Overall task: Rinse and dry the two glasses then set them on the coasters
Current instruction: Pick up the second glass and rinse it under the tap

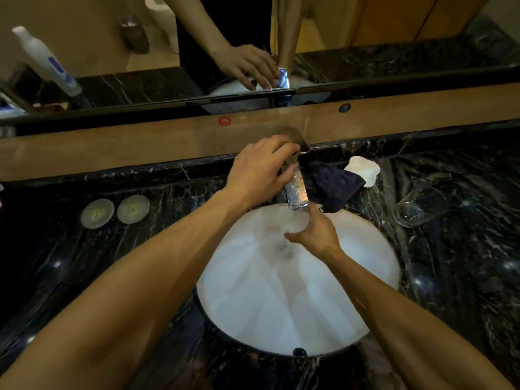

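Left hand grip on faucet handle, right hand under spout

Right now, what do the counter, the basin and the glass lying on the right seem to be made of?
Counter: probably polished dark marble or similar stone; pale veins, glossy light spots.
Basin: likely white glazed ceramic; smooth, soft sheen.
Glass: clear glass, possibly plastic; the counter shows through it.

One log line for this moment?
left hand: on faucet | right hand: glass under spout | second glass: on counter | coasters: bare
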